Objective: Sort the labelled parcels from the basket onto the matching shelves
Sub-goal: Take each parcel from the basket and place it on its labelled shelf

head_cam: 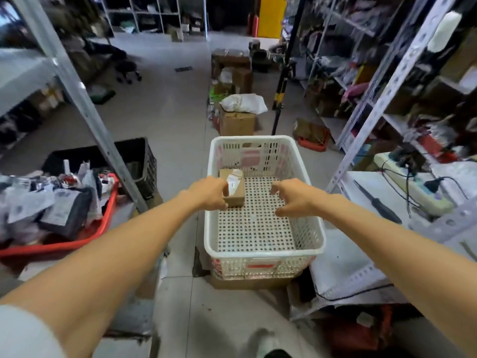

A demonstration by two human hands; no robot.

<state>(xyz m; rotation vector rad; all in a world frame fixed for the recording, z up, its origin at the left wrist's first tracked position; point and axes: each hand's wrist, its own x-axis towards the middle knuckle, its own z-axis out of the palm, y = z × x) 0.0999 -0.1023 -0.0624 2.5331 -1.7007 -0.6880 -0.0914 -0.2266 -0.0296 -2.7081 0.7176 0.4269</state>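
A white perforated plastic basket [313, 223] stands on the floor straight ahead. Inside, at its far left, lies one small brown cardboard parcel [236, 195] with a white label marked 1. My left hand [209, 193] reaches into the basket and grips the parcel's left side, fingers curled round its near edge. My right hand [293, 197] hovers over the basket's perforated floor to the right of the parcel, fingers loosely curled, holding nothing. Apart from the parcel, the basket holds nothing.
A red tub [77, 244] of wrapped parcels and papers sits at the left beside a black crate [144, 161]. Metal shelf uprights [85, 104] flank both sides. Cardboard boxes [236, 122] stand beyond the basket. A white shelf [361, 192] with cables lies at the right.
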